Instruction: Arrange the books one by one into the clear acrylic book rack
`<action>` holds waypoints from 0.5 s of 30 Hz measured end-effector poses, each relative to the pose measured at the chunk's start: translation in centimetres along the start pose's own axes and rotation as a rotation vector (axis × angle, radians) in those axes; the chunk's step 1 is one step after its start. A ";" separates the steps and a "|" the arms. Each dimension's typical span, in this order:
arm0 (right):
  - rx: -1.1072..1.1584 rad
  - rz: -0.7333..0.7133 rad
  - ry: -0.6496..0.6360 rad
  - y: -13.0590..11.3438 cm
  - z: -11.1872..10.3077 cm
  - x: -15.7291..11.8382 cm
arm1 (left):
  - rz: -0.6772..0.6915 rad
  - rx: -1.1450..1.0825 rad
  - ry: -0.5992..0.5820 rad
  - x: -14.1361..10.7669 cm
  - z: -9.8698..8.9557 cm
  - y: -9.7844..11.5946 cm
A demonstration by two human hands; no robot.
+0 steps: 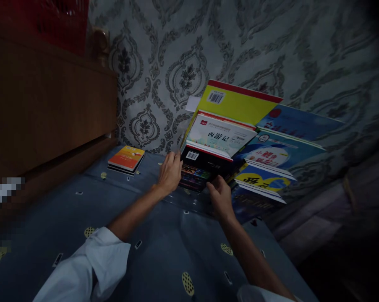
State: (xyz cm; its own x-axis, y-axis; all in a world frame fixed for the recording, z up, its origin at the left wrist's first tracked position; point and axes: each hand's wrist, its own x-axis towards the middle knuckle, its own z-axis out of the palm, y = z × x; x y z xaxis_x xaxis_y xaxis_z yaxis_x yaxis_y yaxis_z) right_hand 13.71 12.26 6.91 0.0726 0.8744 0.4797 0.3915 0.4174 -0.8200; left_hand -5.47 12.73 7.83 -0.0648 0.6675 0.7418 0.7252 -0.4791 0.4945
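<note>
A dark book (202, 167) with a barcode and colourful pictures on its back cover stands tilted at the front of the left row. My left hand (171, 173) is closed on its left edge; the fingertips are partly hidden. At the lower right corner of this book, my right hand (220, 195) has its fingers curled in, thumb against the cover. Behind it rise a white book with Chinese characters (220, 136) and a large yellow book with a red top strip (236, 102). A second row, with a teal book (271, 153) and a blue-and-yellow book (261, 178), stands to the right.
A small stack of orange-covered books (126, 158) lies to the left on the patterned blue cloth (158, 251). Brown wooden furniture (50, 100) borders the left, with a red basket (60, 25) on top. Patterned wallpaper (145, 84) covers the wall behind. Pale fabric (321, 222) hangs at right.
</note>
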 end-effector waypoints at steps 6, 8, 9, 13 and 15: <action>0.005 -0.002 0.047 0.4 0.2 0.1 | -0.050 -0.013 -0.014 -0.2 0.1 0.4; 0.018 -0.005 0.050 0.6 0.3 0.1 | -0.075 -0.007 -0.022 -0.3 0.0 0.6; 0.029 -0.009 0.054 0.7 0.3 0.1 | -0.085 -0.007 -0.026 -0.2 -0.1 0.7; 0.077 -0.013 0.075 1.2 0.5 0.1 | -0.101 -0.005 -0.051 0.1 -0.7 0.8; 0.081 -0.019 0.071 1.4 0.6 0.0 | -0.094 -0.001 -0.067 0.3 -1.1 0.8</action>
State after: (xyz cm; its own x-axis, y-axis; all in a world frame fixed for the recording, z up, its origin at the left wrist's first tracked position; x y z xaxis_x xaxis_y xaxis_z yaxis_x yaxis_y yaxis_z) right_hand 13.76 12.96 5.57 0.1321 0.8475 0.5142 0.3182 0.4550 -0.8317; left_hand -5.63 11.90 8.91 -0.0862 0.7459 0.6604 0.7177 -0.4133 0.5604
